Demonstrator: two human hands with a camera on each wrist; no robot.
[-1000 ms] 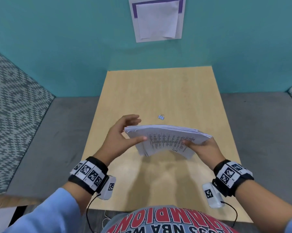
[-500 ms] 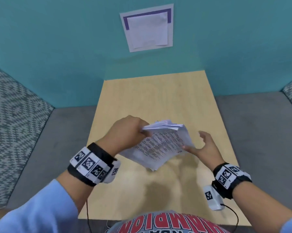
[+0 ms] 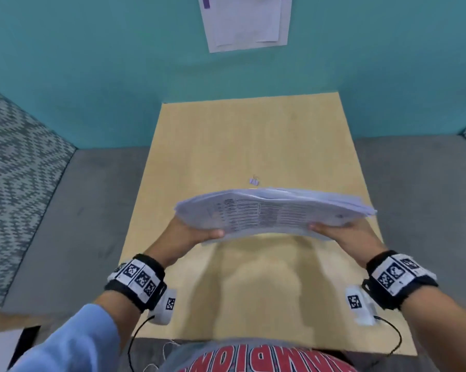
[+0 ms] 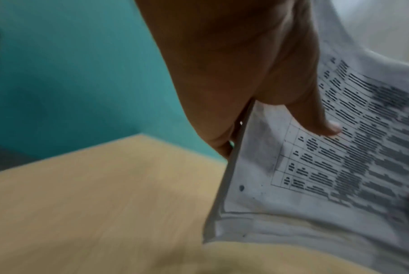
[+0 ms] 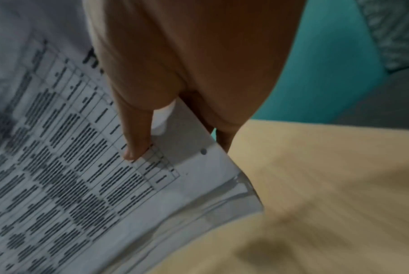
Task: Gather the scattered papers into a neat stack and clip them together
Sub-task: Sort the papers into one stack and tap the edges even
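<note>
The table (image 3: 253, 140) is a smooth rectangle of pale wood-grain laminate, set against a flat teal wall (image 3: 92, 63) with grey carpet (image 3: 65, 210) on both sides and a zigzag-woven fabric panel (image 3: 14, 162) at far left. Above it both hands hold the stack of papers (image 3: 275, 213) in the air: thin white sheets, the top one printed with a ruled table of dark text rows, the pile sagging slightly in the middle and fanned unevenly along the right and near edges, so the sheets are not flush. The left hand (image 3: 191, 234) grips the stack's left short edge, thumb (image 4: 320, 118) pressed flat on the printed top sheet and the other fingers curled beneath; the right hand (image 3: 342, 237) grips the opposite short edge the same way, thumb (image 5: 135, 133) on top near a punched-hole mark, fingers under the pile. The stack thus spans between the two grips, clear of the tabletop. A small lilac binder clip (image 3: 254, 180) lies on the wood just beyond the stack's far edge, untouched. A white sheet with purple tape (image 3: 245, 20) hangs on the wall.
</note>
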